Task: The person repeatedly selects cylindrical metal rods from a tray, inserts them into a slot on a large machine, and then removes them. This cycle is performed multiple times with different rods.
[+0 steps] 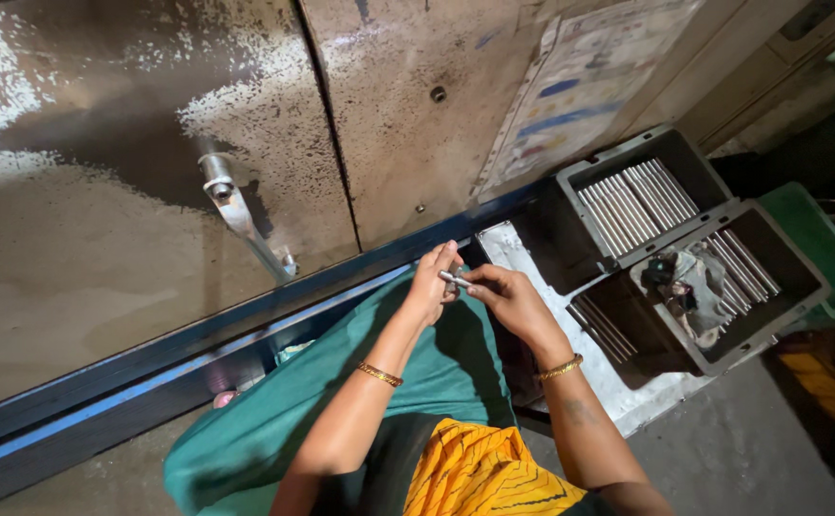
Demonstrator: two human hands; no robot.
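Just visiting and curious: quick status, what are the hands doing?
Left hand and right hand both pinching a small metal rod. Grey trays of metal rods at right. Nothing between.

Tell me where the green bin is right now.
In the head view, the green bin sits at the far right, just beyond the grey trays of metal rods.

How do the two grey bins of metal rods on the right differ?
The upper bin holds only rods, laid side by side in a neat row; the lower bin has its rods pushed to the far side, with a crumpled cloth and dark bits lying on them. The upper bin sits nearer the wall, the lower bin nearer the green crate. Both are grey, rectangular, open-topped and tilted alike.
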